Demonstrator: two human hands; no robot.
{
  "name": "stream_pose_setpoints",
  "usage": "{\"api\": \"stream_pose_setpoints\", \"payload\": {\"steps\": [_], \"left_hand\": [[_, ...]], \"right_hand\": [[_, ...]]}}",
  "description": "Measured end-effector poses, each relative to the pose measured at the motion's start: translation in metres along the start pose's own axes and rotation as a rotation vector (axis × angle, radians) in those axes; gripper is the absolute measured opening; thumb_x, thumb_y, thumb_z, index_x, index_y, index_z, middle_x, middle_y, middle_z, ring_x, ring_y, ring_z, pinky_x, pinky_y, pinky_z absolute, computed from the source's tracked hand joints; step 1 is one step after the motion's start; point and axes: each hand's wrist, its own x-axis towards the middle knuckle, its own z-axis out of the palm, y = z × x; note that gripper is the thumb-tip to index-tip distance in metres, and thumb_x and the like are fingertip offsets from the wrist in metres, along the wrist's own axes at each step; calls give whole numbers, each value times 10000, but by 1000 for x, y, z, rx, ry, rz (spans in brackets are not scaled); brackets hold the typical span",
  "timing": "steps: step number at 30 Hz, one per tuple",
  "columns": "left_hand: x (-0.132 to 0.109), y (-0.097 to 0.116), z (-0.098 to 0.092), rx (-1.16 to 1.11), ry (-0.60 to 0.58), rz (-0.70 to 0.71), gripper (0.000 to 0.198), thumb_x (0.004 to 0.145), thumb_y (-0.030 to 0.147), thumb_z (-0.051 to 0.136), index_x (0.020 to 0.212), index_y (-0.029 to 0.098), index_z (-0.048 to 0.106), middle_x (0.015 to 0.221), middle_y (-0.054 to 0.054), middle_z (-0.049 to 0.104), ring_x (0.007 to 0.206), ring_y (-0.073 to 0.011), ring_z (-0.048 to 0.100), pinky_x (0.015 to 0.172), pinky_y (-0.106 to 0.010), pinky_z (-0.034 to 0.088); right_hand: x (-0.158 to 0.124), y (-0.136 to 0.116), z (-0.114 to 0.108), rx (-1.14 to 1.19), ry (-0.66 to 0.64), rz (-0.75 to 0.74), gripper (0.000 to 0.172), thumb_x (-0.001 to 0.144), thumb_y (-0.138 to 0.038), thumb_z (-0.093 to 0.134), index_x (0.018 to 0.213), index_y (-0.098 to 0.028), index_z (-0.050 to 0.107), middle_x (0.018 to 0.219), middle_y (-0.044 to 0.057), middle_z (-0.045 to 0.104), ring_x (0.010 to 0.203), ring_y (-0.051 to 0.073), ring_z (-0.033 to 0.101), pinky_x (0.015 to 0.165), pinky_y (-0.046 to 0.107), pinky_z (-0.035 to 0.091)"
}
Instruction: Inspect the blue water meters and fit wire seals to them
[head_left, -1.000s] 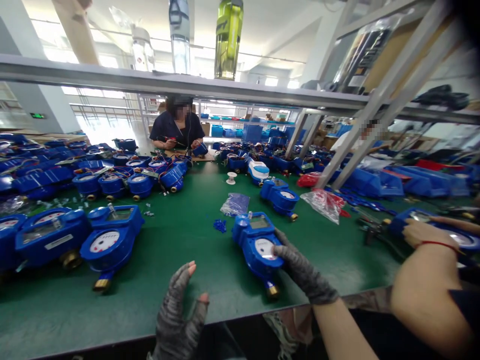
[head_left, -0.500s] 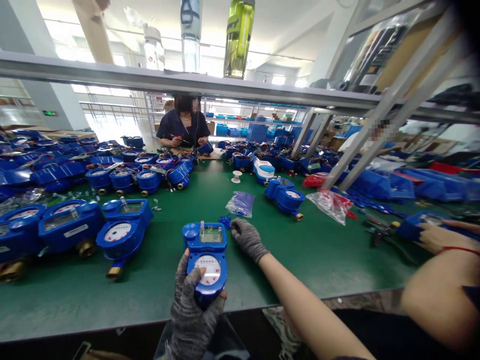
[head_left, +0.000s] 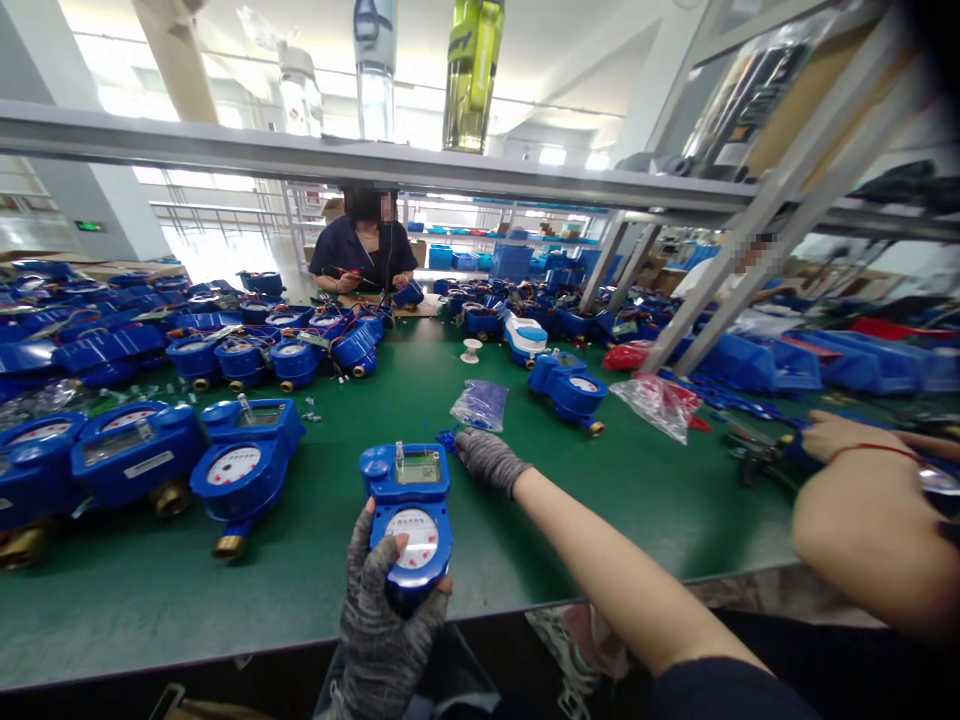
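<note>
My left hand (head_left: pixel 390 600), in a grey fingerless glove, is wrapped round a blue water meter (head_left: pixel 409 515). The meter's small display and round white dial face up towards me, and the thumb and a fingertip rest beside the dial. My right hand (head_left: pixel 491 462), gloved alike, reaches past the meter to a little heap of small blue pieces (head_left: pixel 448 441) on the green table. Its fingers are curled together at the edge of that heap; what lies between the fingertips is hidden. Just beyond is a clear bag (head_left: pixel 480 405) with blue contents.
Finished-looking blue meters (head_left: pixel 251 470) stand at left, with several wired ones behind. Another meter (head_left: pixel 568 390), a white spool (head_left: pixel 470 351) and a bag with red contents (head_left: pixel 660 405) lie ahead. A neighbour's arm (head_left: pixel 862 490) works at right. A shelf (head_left: pixel 420 165) crosses overhead.
My right hand has shifted slightly left, closer in on the small blue pieces. My left hand keeps the water meter in nearly the same place. The neighbour's hand at right has moved.
</note>
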Motion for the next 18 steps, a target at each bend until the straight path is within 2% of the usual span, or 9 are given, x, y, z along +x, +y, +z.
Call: {"api": "stream_pose_setpoints", "payload": {"steps": [9, 15, 18], "left_hand": [[-1, 3, -1, -5, 13, -10, 502, 763, 271, 762, 1188, 233, 498, 1477, -178, 403, 1324, -338, 478, 935, -500, 542], [-2, 1, 0, -20, 8, -22, 516, 751, 262, 768, 1186, 230, 493, 1487, -177, 390, 1329, -339, 476, 940, -491, 543], [-1, 1, 1, -22, 5, -9, 526, 743, 263, 774, 1185, 224, 491, 1488, -185, 386, 1327, -340, 477, 927, -487, 549]], "right_hand": [[-16, -3, 8, -35, 57, -44, 354, 983, -181, 402, 1236, -180, 649, 1158, 131, 676, 1064, 217, 627, 934, 274, 466], [-22, -5, 19, -67, 102, -13, 367, 991, -175, 374, 1256, -147, 627, 1232, 160, 637, 1146, 240, 575, 1016, 318, 422], [-24, -5, 21, -79, 113, -3, 368, 997, -183, 360, 1245, -123, 626, 1233, 172, 632, 1135, 249, 572, 1011, 329, 423]]}}
